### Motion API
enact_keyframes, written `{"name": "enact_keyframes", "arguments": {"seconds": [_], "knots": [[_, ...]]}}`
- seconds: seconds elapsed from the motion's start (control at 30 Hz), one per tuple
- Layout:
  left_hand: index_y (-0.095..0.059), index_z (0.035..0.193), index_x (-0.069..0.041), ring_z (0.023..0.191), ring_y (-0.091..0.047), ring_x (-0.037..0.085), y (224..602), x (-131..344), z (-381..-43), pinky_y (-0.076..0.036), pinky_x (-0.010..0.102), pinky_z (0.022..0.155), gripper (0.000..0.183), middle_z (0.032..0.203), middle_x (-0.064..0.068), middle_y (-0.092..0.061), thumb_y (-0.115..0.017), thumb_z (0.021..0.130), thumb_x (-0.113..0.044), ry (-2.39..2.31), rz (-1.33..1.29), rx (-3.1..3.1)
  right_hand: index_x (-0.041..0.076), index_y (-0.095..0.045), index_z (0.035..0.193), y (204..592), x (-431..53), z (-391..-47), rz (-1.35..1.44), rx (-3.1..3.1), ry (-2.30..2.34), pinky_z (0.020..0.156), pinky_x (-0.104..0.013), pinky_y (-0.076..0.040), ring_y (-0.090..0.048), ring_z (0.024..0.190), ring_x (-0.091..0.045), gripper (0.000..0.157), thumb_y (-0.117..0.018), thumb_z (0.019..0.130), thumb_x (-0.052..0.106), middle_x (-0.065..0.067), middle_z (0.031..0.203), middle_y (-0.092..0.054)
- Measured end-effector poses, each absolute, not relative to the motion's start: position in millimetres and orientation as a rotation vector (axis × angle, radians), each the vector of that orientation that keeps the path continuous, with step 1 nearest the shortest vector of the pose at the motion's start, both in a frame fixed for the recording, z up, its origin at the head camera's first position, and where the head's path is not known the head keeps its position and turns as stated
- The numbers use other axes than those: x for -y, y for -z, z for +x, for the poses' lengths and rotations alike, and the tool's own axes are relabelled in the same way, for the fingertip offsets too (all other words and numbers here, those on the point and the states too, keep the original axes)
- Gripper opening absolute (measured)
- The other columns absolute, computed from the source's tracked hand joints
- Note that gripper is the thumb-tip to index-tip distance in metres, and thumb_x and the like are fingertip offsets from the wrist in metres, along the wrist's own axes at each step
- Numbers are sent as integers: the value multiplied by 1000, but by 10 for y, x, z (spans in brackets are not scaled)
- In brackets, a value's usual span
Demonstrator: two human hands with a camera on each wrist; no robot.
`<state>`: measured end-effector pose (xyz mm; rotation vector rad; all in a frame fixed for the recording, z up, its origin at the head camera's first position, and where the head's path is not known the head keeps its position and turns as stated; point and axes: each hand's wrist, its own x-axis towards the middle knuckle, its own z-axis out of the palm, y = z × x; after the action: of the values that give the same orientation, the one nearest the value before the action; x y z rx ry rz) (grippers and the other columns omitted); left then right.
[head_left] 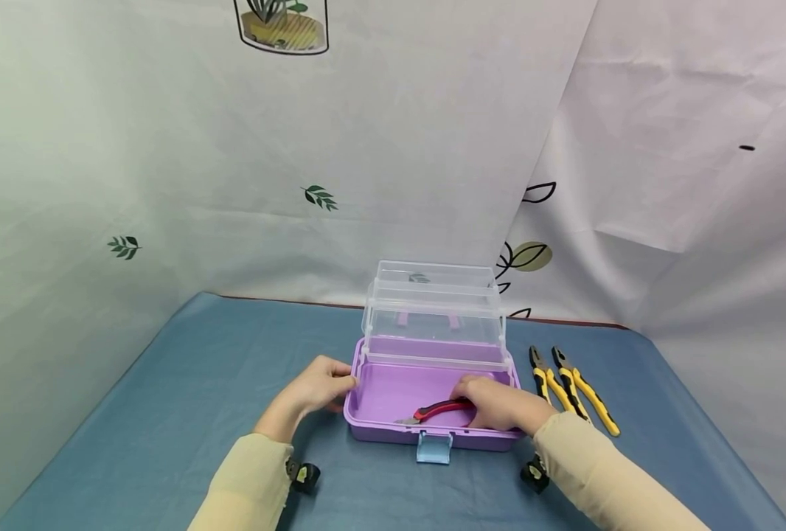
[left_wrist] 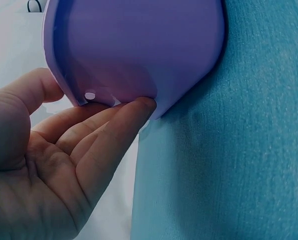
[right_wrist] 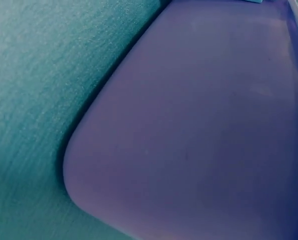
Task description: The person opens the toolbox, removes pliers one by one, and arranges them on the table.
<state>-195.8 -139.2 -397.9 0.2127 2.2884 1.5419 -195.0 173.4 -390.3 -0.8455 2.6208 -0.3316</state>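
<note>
A purple toolbox [head_left: 393, 383] with a clear lid [head_left: 436, 310] raised at the back stands on the table. My left hand [head_left: 316, 383] holds its left end, thumb at the rim and fingers against the outer wall; the left wrist view shows this hand [left_wrist: 64, 150] close up. Inside the box, my right hand [head_left: 495, 402] grips the handles of red-and-black pliers [head_left: 442, 408], whose grey tip points left near the box floor. In the right wrist view only the toolbox's outer wall [right_wrist: 188, 125] and tablecloth appear; the right hand is out of sight there.
Two yellow-and-black pliers, one nearer the box [head_left: 552, 380] and one farther right [head_left: 585, 387], lie right of it, partly behind my right forearm. A light-blue latch [head_left: 434, 448] hangs at the box's front. Blue cloth [head_left: 234, 369] covers the table; a white printed curtain [head_left: 234, 147] stands behind.
</note>
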Motion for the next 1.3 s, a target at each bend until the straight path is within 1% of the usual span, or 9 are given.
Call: {"name": "enact_keyframes", "arguments": {"seconds": [0.2, 0.33, 0.53, 0.67, 0.83, 0.97, 1.07, 1.17, 1.3], "knots": [[-64, 110, 11, 79, -66, 19, 3963, 1401, -1968, -59, 38, 64, 30, 98, 24, -68, -55, 88, -7, -1539, 220, -2291, 4, -62, 117, 3874, -1776, -1968, -813, -2612, 419, 91, -40, -50, -58, 100, -17, 44, -76, 79, 20, -3, 111, -64], [-64, 110, 11, 78, -66, 18, 3974, 1407, -1975, -59, 37, 63, 30, 97, 24, -68, -54, 88, -7, -1544, 228, -2290, 1, -60, 120, 3843, -1804, -1968, -801, -2600, 498, 87, -40, -50, -57, 97, -16, 49, -75, 78, 21, -4, 110, -64], [-65, 108, 10, 76, -65, 16, 3986, 1413, -1986, -59, 36, 61, 29, 93, 21, -69, -55, 88, -7, -1534, 227, -2304, -1, -56, 126, 3772, -1841, -1969, -851, -2607, 550, 83, -36, -49, -56, 95, -16, 59, -74, 77, 27, -5, 112, -62], [-65, 108, 10, 76, -65, 16, 3995, 1411, -1985, -59, 35, 61, 29, 93, 21, -69, -55, 88, -7, -1534, 220, -2307, 1, -57, 125, 3729, -1853, -1972, -828, -2595, 582, 79, -32, -49, -56, 91, -15, 58, -74, 77, 29, -4, 109, -63], [-66, 109, 10, 76, -64, 15, 4002, 1397, -1978, -58, 34, 59, 29, 92, 21, -69, -55, 88, -7, -1524, 214, -2325, 6, -62, 116, 3715, -1885, -1962, -785, -2579, 640, 70, -28, -48, -55, 83, -13, 50, -76, 75, 31, 0, 97, -64], [-65, 109, 10, 77, -65, 15, 3997, 1395, -1963, -58, 34, 60, 29, 90, 20, -69, -55, 88, -7, -1532, 201, -2310, 9, -63, 112, 3722, -1915, -1945, -789, -2571, 687, 63, -24, -45, -54, 79, -13, 46, -76, 74, 31, 1, 92, -63], [-64, 111, 10, 77, -65, 16, 3998, 1402, -1961, -59, 35, 62, 30, 87, 16, -69, -55, 89, -8, -1552, 206, -2282, 9, -63, 114, 3724, -1927, -1922, -821, -2580, 716, 63, -22, -45, -55, 78, -13, 47, -76, 75, 31, 1, 92, -64], [-64, 112, 10, 75, -63, 14, 4003, 1409, -1961, -59, 35, 62, 30, 81, 10, -67, -55, 90, -8, -1566, 215, -2262, 5, -62, 116, 3731, -1939, -1891, -863, -2606, 736, 63, -21, -46, -56, 77, -11, 51, -76, 75, 31, -1, 93, -66], [-64, 112, 10, 74, -61, 11, 4012, 1417, -1961, -59, 35, 63, 30, 83, 11, -68, -56, 90, -9, -1575, 218, -2253, 0, -61, 119, 3738, -1964, -1852, -892, -2640, 770, 65, -22, -51, -58, 79, -10, 57, -76, 75, 33, -5, 97, -68]]}}
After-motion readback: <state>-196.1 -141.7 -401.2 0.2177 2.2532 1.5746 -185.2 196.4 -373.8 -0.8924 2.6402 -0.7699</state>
